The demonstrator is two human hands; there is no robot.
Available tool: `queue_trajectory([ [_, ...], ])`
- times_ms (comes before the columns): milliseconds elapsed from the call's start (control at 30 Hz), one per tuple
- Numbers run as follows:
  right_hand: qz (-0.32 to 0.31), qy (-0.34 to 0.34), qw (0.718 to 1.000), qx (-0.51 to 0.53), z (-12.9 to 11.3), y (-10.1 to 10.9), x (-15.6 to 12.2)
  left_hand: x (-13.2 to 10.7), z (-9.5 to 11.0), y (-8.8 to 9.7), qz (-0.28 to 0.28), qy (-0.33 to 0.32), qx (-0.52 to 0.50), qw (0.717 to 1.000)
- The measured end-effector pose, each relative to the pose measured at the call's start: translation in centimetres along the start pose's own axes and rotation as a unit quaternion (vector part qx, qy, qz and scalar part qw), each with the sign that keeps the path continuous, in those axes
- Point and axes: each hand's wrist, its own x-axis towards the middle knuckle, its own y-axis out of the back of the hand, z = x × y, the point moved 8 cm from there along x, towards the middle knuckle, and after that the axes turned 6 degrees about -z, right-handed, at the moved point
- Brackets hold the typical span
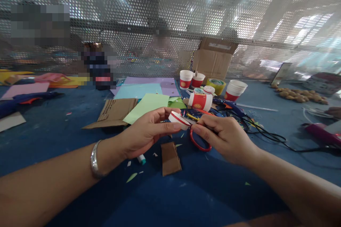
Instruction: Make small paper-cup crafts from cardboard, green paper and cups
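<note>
My left hand (145, 133) pinches a short cut-off piece of a red-and-white paper cup (179, 119) between thumb and fingers. My right hand (226, 138) is closed round the red handles of a pair of scissors (198, 141), whose blades point at the cup piece. Both hands hover just above the blue table (80, 138). A silver bangle (95, 159) sits on my left wrist. Directly below the hands lie a small brown cardboard strip (170, 158), a glue stick (141, 159) and tiny paper scraps.
Beyond the hands lie a paper cup on its side (201, 101), upright cups (185, 79), a cup stack (236, 89), a tape roll (216, 85), coloured paper sheets (146, 106), cardboard (115, 112) and a box (214, 58). Black cables (269, 136) run right. A perforated screen (170, 17) stands behind; people sit beyond it.
</note>
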Motion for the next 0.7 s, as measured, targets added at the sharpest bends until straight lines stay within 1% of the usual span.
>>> queue_trajectory([
  [200,0.063,-0.04,0.997,0.016,1.3,1.6,0.3,-0.3,0.2,0.4,0.026,-0.006,0.036,0.999],
  [267,0.057,-0.048,0.997,0.029,1.6,1.5,0.4,-0.4,0.3,0.7,0.041,-0.017,0.048,0.998],
  [400,0.012,-0.056,0.997,0.061,1.7,0.3,0.6,-0.4,0.3,1.0,0.059,-0.029,0.053,0.996],
  [500,-0.016,-0.065,0.993,0.095,1.9,-0.6,0.6,-0.3,0.3,0.8,0.047,-0.032,0.084,0.995],
  [633,-0.024,-0.059,0.99,0.128,1.7,-1.0,0.8,-0.4,0.5,-0.1,0.015,-0.058,0.162,0.985],
  [700,-0.021,-0.056,0.99,0.127,1.6,-1.0,0.8,-0.5,0.6,0.0,0.025,-0.063,0.16,0.985],
])
